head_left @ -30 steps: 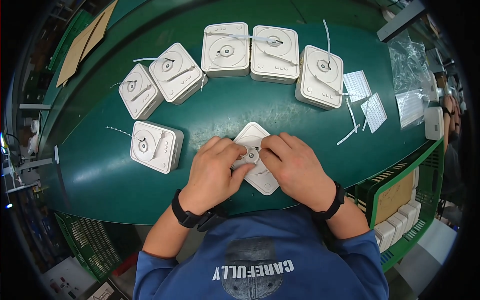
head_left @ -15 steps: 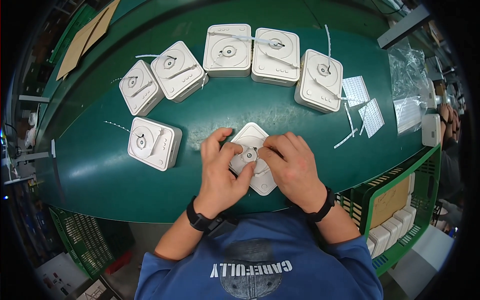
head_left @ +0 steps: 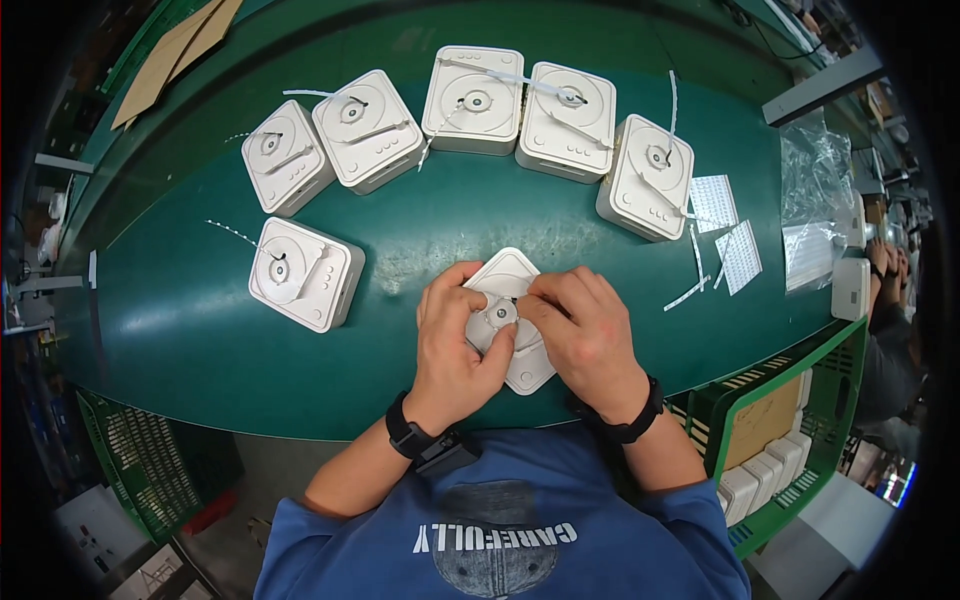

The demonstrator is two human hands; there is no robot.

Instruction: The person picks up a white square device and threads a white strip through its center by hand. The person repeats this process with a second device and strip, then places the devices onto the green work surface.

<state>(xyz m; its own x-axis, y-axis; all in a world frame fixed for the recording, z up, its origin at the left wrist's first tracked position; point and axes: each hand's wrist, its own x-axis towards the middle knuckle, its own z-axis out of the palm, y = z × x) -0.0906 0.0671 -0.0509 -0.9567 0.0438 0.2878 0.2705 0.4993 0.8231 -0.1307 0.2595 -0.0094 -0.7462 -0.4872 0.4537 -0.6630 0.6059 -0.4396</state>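
A white box shaped like a small record player lies turned cornerwise on the green table in front of me. My left hand is closed on it, thumb and forefinger on either side of the round hub in its middle. Just beside that hub, my right hand pinches with thumb and forefinger. Whatever is between those fingertips is hidden. A small dark spot shows at the hub's edge near them. A black band circles each wrist.
Several similar white boxes stand in an arc, with thin strips at their hubs. Another white box sits to the left. Patterned sheets, cut strips and clear plastic lie at right. Green crates flank the green table.
My left hand's outer fingers have drawn in toward the box. The right hand keeps its pinch by the hub. The whole view has shifted slightly.
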